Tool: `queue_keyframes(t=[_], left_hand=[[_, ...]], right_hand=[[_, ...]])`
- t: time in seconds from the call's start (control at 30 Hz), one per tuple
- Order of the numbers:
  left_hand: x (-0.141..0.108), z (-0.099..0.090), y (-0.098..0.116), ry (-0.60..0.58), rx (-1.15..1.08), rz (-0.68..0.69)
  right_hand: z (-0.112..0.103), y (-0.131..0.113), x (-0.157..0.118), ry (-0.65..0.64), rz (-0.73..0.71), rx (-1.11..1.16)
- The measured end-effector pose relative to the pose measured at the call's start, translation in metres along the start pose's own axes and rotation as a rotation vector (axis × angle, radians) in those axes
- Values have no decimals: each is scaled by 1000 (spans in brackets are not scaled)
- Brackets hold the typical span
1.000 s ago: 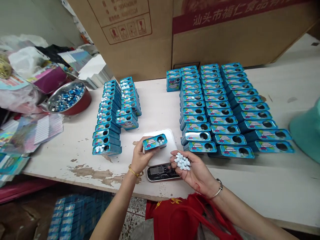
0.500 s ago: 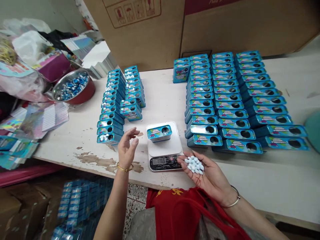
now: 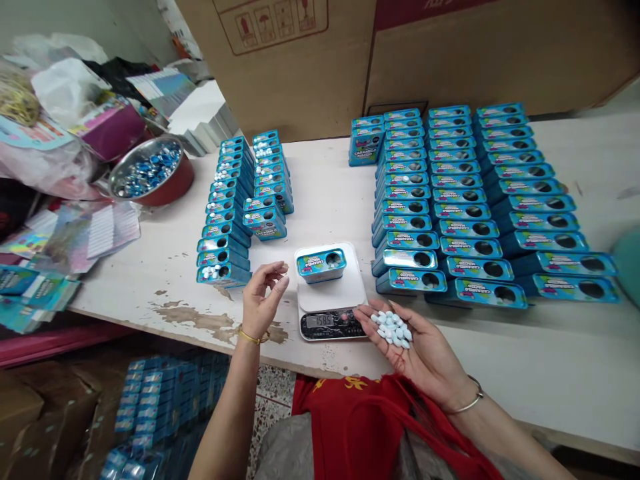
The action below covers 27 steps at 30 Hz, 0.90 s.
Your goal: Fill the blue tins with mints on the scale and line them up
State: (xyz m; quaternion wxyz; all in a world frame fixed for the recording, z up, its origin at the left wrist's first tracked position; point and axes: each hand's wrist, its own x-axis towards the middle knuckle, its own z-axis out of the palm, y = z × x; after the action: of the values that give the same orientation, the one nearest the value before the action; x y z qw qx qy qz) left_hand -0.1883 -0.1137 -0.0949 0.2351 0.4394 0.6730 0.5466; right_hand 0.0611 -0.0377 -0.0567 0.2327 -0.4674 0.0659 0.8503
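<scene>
A blue tin (image 3: 320,265) with a round opening on top stands on the white digital scale (image 3: 356,287); pale candies show inside the opening. My left hand (image 3: 263,297) is open and holds nothing, its fingers curved in the air just left of the scale. To the right of the scale's display, my right hand (image 3: 415,347) lies palm up, holding a heap of pale blue candies (image 3: 393,329). Its fingertips are beside the scale's front right corner.
Rows of blue tins (image 3: 470,247) stand on the right of the table (image 3: 320,180). Two shorter rows of tins (image 3: 225,230), some topped with candies, stand at left. A red bowl (image 3: 170,183) holds wrapped pieces. Large cardboard boxes (image 3: 300,80) line the back.
My left hand has moved slightly right, closer to the tin on the scale. The scale's display digits have changed. My right hand still holds the candies, and the whole view has shifted slightly.
</scene>
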Motion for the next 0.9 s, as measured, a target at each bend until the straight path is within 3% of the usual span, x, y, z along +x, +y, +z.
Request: queue_keyframes(t=[0.13, 0.3, 0.5, 0.6, 0.7, 0.9], left_hand=[[5, 4, 2, -93, 125, 61], [23, 28, 10, -239, 261, 216], [24, 35, 47, -302, 666, 776], [18, 30, 56, -265, 779, 929], [15, 27, 52, -215, 792, 926], [15, 28, 30, -179, 639, 701]], right_hand=[[2, 3, 5, -13, 5, -22], [10, 9, 18, -80, 22, -83], [25, 10, 35, -142, -27, 26], [31, 9, 38, -181, -32, 41], [36, 10, 38, -196, -12, 36], [38, 8, 35, -152, -44, 51]])
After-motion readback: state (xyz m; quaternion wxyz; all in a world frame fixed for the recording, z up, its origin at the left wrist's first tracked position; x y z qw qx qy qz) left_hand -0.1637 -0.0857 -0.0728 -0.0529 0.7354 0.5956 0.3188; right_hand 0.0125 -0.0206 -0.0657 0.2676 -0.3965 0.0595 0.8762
